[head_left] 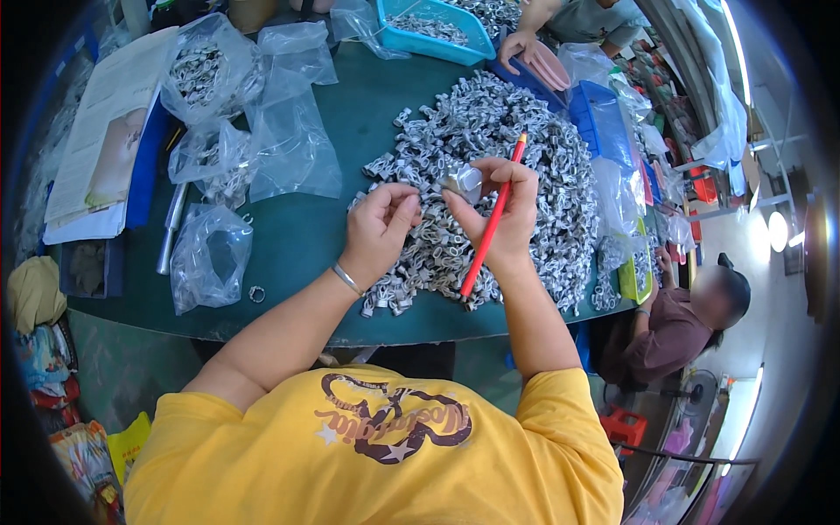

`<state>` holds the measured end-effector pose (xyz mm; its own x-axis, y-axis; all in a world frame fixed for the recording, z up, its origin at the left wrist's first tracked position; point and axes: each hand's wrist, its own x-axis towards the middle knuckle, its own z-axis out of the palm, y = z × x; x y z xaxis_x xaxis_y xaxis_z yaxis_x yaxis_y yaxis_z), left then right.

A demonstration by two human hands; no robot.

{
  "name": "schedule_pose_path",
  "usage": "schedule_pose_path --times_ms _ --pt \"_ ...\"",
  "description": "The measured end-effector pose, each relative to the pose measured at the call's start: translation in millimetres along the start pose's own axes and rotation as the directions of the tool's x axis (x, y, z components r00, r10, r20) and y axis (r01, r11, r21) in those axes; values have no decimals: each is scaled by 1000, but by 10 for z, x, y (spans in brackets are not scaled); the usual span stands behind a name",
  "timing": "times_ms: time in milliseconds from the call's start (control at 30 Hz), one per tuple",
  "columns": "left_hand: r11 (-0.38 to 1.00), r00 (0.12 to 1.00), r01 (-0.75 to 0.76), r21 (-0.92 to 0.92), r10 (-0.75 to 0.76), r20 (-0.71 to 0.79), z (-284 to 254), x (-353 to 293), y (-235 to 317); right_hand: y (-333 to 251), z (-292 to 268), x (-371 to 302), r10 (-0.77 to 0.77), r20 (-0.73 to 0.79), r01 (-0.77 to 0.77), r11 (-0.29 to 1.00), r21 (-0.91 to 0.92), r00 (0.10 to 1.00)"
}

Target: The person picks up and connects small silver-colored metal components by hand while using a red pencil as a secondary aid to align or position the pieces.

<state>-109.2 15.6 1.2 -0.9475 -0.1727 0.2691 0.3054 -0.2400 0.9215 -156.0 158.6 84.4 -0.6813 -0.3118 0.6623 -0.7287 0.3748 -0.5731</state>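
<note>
My right hand [509, 208] is closed round a long red pencil [494, 220], its sharpened end pointing away from me. The same hand's thumb and fingers pinch a small clear, shiny piece [462, 181], whose kind I cannot make out. My left hand [381, 226] is closed, thumb against the curled fingers, just left of that piece; whatever it may hold is hidden. Under and beyond both hands spreads a large heap of small silver-grey metal fittings [472, 114] on the dark green table [367, 96]. Each fitting looks like a small looped clasp.
Clear bags of fittings [203, 79] and an empty clear bag [293, 144] lie at left, with a metal rod [172, 229] and papers [105, 140]. A light-blue basket [477, 39] stands at the far side. Another person's hand [518, 51] reaches in there; a seated person [669, 328] is at right.
</note>
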Motion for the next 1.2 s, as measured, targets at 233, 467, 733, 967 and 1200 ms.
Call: schedule_pose_path --times_ms 233,467,733,967,1200 --pt "764 859 -504 403 494 138 113 27 248 134 -26 49 73 -65 -73 997 6 995" --pt "546 888 -459 701 314 337 298 188 497 199 21 -70 -4 -11 3 996 -89 1000" --pt "873 945 -293 389 325 -18 362 21 248 249 -160 -60 -62 -69 53 991 -122 996" --pt "797 981 -189 574 177 76 330 30 35 190 -447 258 376 -214 -202 803 561 901" --pt "785 963 -265 560 241 119 285 32 -30 308 -825 732 632 31 -180 173 968 774"
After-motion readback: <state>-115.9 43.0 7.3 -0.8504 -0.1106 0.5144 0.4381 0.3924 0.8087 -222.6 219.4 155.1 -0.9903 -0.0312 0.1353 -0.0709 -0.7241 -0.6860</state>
